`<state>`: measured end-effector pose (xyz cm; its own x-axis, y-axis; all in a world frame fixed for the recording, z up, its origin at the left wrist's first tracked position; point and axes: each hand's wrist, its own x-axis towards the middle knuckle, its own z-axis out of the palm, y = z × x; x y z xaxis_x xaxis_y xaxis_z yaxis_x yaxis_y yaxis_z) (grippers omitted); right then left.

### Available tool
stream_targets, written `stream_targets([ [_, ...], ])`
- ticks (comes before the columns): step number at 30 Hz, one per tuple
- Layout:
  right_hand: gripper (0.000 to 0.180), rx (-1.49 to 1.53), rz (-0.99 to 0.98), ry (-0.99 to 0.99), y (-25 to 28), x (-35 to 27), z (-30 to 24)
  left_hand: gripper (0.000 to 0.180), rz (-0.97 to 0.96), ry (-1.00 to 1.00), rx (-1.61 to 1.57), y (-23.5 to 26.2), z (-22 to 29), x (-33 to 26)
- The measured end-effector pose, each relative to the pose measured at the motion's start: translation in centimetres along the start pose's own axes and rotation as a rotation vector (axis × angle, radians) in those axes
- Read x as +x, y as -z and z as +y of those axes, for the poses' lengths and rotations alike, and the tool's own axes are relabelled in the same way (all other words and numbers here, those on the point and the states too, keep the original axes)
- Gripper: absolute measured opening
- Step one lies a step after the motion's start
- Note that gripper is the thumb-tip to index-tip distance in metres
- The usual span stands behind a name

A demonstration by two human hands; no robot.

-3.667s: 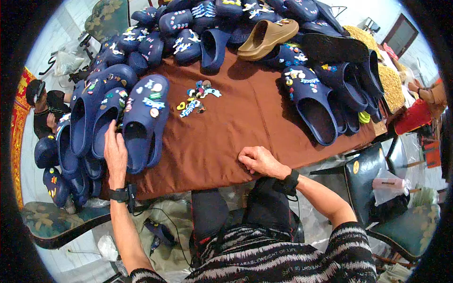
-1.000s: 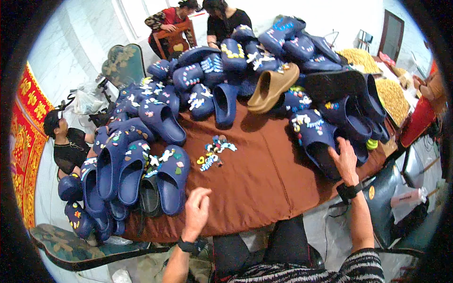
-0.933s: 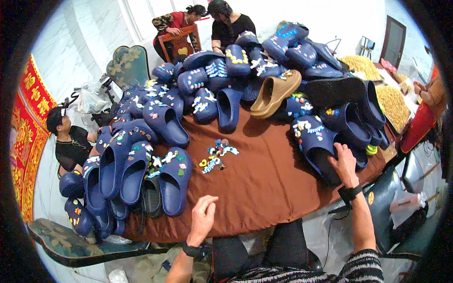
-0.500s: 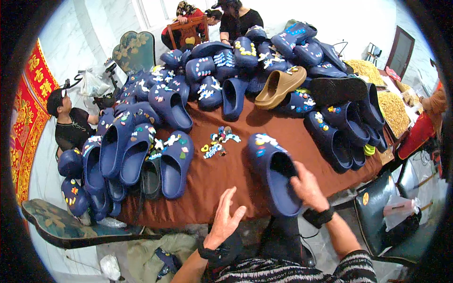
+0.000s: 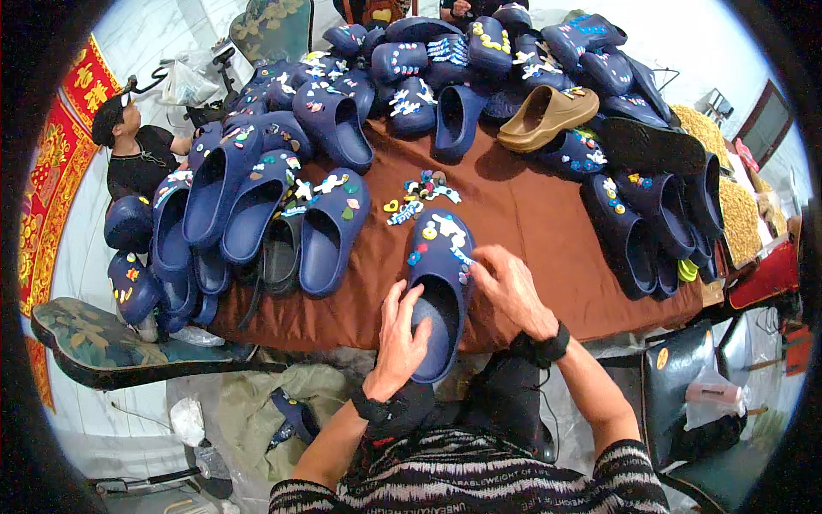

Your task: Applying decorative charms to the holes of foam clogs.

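A dark blue clog [image 5: 441, 295] stands at the table's near edge, toe pointing away from me, with white, yellow, red and blue charms over its toe. My left hand [image 5: 397, 343] holds its left side, thumb at the foot opening. At the right side of the toe, my right hand [image 5: 515, 293] has its thumb and fingers bent against the clog beside the charms; whether a charm is between them is hard to see. Just beyond the toe lies a small pile of loose colourful charms [image 5: 419, 197].
Blue clogs with charms crowd the left [image 5: 330, 240], far side and right [image 5: 629, 248] of the brown-covered table [image 5: 548, 223]. A tan clog [image 5: 548, 118] rests among them. Another person [image 5: 141, 154] sits at the left. A black chair [image 5: 676, 377] stands at the near right.
The blue clog has moved left and in front of me. My left hand has come onto its side, and my right hand has shifted from its heel opening up to the toe.
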<state>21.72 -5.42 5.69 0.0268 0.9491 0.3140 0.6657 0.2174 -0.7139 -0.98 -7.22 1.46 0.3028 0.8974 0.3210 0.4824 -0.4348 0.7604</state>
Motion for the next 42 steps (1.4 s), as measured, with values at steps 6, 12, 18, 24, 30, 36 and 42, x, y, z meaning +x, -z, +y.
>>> stream_targets([
  [6,0.043,-0.158,-0.083,0.129,-4.0,6.2,1.9,0.05,0.09,-0.143,-0.024,-1.0,-1.9,1.8],
  [12,0.029,-0.393,-0.196,0.341,-5.7,9.7,2.6,0.061,0.031,-0.017,-0.145,-1.0,-2.3,3.3],
  [18,0.031,-0.34,-0.27,0.384,-6.6,10.4,2.3,0.058,0.133,-0.059,-0.115,-1.3,-2.0,2.2],
  [24,0.042,-0.368,-0.282,0.304,-8.3,12.2,0.0,0.06,0.174,-0.081,-0.066,-0.4,-2.4,2.8],
  [30,0.034,-0.413,-0.302,0.216,-9.3,13.7,0.5,0.06,0.177,-0.056,-0.048,-0.8,-3.3,3.3],
  [36,0.03,-0.497,-0.02,0.336,-10.5,12.2,0.6,0.063,0.147,0.017,-0.041,-0.9,-3.1,2.7],
  [42,0.015,-0.58,-0.11,0.224,-10.2,11.8,0.8,0.058,0.148,0.007,-0.001,-0.9,-2.8,3.0],
])
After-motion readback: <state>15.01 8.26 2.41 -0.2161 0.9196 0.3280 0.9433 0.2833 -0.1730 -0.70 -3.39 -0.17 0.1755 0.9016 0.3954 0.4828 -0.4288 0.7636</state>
